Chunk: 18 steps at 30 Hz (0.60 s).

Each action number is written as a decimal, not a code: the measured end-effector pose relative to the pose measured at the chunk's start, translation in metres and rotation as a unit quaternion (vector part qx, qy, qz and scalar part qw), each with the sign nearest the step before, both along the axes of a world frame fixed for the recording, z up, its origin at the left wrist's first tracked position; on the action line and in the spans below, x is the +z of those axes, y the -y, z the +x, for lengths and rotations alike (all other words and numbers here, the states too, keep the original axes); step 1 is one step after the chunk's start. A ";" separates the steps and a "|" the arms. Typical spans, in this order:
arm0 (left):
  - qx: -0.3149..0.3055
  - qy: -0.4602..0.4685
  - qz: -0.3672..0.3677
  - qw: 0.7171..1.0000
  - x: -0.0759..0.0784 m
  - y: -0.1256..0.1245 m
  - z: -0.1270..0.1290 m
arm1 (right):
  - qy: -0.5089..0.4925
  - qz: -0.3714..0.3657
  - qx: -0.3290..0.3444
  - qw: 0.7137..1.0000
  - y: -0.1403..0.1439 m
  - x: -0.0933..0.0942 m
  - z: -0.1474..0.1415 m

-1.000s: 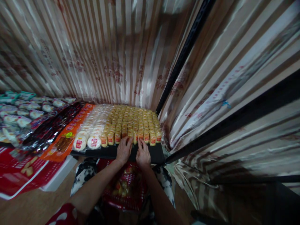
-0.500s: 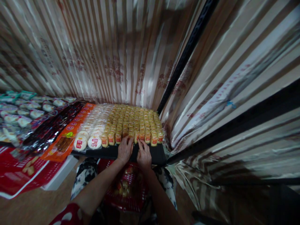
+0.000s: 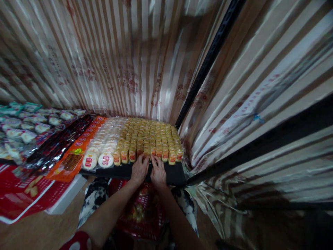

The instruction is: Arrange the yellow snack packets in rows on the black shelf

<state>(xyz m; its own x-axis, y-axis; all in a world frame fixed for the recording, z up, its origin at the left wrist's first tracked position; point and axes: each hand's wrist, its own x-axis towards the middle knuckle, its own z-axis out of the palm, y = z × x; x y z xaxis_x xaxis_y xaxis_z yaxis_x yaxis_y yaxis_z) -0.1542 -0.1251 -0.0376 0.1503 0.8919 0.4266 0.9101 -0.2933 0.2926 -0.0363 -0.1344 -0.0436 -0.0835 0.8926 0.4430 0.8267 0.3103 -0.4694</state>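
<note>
Small yellow snack packs [image 3: 151, 135] with red-and-white labels stand in tight rows on a black shelf [image 3: 117, 171]. My left hand [image 3: 140, 170] is at the front row, its fingers bent and closed against a snack pack [image 3: 146, 151]. Close beside it, my right hand [image 3: 158, 171] has its fingers together, with the tips on the same pack from the right. The fingers partly cover the pack's lower part. Left of the yellow rows lie clear-wrapped round white biscuits [image 3: 105, 159], stacked in two lines.
An orange packet [image 3: 68, 163], dark shiny packets [image 3: 61, 139] and white wrapped packs [image 3: 26, 128] fill the left. Below sits a red basket [image 3: 145, 215] between the knees. A black post [image 3: 208, 66] and striped curtain [image 3: 145, 52] stand behind; a black bar [image 3: 247, 149] runs to the right.
My right fingers have shifted slightly left, bringing the fingertips of both hands closer together at the front row. The view has tilted slightly.
</note>
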 end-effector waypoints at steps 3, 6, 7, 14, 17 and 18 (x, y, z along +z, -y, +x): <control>-0.005 -0.002 -0.005 1.000 0.002 0.000 0.000 | 0.013 -0.002 -0.005 1.000 -0.001 0.000 -0.001; -0.007 -0.001 -0.016 1.000 0.002 0.000 0.001 | 0.020 -0.001 -0.010 1.000 0.000 0.001 -0.003; -0.007 -0.001 -0.023 1.000 0.002 0.000 0.002 | 0.021 0.001 -0.009 1.000 0.000 0.001 -0.003; -0.033 0.021 -0.045 0.998 -0.005 -0.001 0.001 | 0.019 -0.003 -0.020 1.000 -0.004 0.000 -0.006; -0.045 0.042 -0.039 0.997 -0.007 -0.001 0.000 | 0.016 -0.012 -0.018 1.000 -0.007 0.000 -0.006; -0.047 0.044 -0.039 0.997 -0.007 -0.001 0.000 | 0.016 -0.012 -0.015 1.000 -0.008 -0.001 -0.006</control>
